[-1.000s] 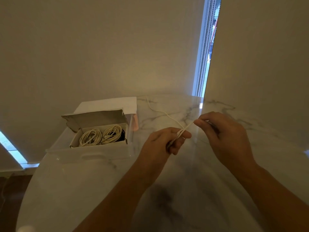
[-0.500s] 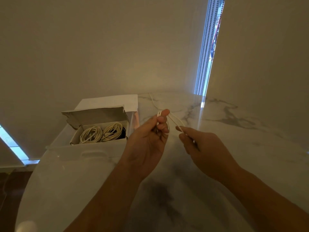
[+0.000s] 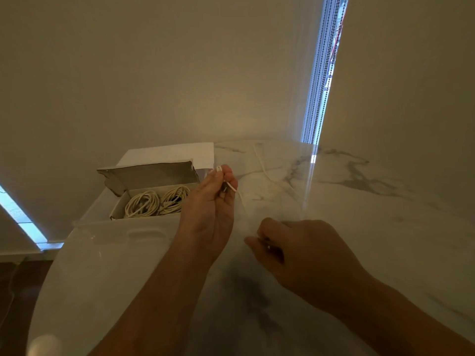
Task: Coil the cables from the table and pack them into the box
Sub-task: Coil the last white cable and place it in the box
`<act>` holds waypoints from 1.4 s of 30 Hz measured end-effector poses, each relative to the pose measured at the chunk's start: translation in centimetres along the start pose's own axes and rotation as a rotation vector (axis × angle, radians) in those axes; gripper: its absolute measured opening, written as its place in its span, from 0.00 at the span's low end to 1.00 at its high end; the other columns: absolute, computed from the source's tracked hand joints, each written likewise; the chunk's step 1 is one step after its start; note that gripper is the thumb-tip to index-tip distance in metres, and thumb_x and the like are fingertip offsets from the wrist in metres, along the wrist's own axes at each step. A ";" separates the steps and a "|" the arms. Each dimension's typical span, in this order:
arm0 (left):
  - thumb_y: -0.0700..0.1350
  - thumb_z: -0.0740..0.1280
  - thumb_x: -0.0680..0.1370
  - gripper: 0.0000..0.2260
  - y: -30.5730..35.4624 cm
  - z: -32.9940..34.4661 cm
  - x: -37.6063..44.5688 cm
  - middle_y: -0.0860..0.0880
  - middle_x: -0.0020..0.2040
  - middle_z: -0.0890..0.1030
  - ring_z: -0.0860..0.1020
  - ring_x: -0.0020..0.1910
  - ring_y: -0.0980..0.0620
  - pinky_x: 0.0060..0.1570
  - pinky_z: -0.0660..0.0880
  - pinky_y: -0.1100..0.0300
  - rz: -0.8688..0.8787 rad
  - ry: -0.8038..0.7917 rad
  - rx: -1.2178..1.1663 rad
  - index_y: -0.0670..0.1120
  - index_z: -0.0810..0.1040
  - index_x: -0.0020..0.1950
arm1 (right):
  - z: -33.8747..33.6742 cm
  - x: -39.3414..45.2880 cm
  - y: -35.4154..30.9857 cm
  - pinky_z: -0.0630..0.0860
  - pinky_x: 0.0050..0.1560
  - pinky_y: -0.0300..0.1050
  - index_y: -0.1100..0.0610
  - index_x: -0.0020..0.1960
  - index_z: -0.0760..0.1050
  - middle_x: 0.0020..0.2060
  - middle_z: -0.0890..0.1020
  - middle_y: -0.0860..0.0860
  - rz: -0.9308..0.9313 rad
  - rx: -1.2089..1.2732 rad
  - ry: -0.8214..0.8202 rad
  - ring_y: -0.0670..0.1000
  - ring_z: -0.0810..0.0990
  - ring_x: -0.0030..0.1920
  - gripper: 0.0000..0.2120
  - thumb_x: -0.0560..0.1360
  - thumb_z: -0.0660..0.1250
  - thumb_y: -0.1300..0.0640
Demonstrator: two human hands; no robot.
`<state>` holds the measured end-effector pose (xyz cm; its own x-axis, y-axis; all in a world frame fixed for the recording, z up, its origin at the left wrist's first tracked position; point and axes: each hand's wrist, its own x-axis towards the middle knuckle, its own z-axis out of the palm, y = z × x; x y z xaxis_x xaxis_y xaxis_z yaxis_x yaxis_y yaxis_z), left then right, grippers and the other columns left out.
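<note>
Marble-look white table (image 3: pixel 359 227) fills the lower part of the frame, with plain beige walls behind it and a bright strip of window with bead cords at the upper right. At the middle left sits an open box (image 3: pixel 144 176), and two coils (image 3: pixel 156 201) already lie inside it, side by side.

The cable (image 3: pixel 262 163) is thin and white. Its far part lies loose on the table at the upper middle, and it runs down toward the hands. The left hand (image 3: pixel 210 201) is raised at the centre of the frame, just right of the box. Its fingers are curled and pinch the cable, with a small white plug end poking out on top. The right hand (image 3: pixel 303 247) is lower, at the middle right. Its fingers are bent together and seem to pinch the cable too, but the thin line is hard to see there.

The cable looks light, soft and bendy, and a bit slippery. It is likely to spring open, so it is best held near the plug and at the loop, where a pinch can keep it in place.

Half a second ago both hands were close together near the centre. Now the right hand has dropped down and away, and the left hand has stayed up by the box.
</note>
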<state>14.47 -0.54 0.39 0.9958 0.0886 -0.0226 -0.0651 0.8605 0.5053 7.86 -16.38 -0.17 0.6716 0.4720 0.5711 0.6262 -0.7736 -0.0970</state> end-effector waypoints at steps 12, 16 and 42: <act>0.44 0.61 0.82 0.10 -1.6 0.1 -2.0 0.43 0.48 0.83 0.81 0.50 0.47 0.58 0.76 0.47 0.195 -0.295 0.992 0.47 0.82 0.49 | -2.2 -0.1 0.2 0.64 0.37 0.24 0.50 0.49 0.75 0.37 0.67 0.37 -0.053 0.144 0.172 0.39 0.66 0.33 0.07 0.79 0.60 0.50; 0.44 0.60 0.83 0.12 -2.6 0.6 -3.0 0.42 0.48 0.84 0.82 0.50 0.46 0.57 0.78 0.48 0.118 -0.428 1.125 0.43 0.83 0.55 | -2.8 -0.2 1.5 0.71 0.39 0.30 0.50 0.52 0.77 0.40 0.78 0.40 0.044 0.178 0.280 0.41 0.75 0.35 0.08 0.81 0.60 0.50; 0.41 0.57 0.79 0.18 -1.9 2.2 -3.4 0.49 0.35 0.70 0.65 0.33 0.56 0.40 0.64 0.61 -0.290 -0.375 0.237 0.32 0.76 0.61 | -0.1 0.2 6.8 0.72 0.39 0.39 0.44 0.54 0.81 0.41 0.84 0.44 0.434 0.139 0.162 0.43 0.76 0.37 0.14 0.80 0.58 0.42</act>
<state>11.34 -3.61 1.41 0.9284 -0.3585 0.0977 0.1893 0.6825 0.7060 12.24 -21.56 -0.66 0.8191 0.0375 0.5724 0.3561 -0.8156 -0.4561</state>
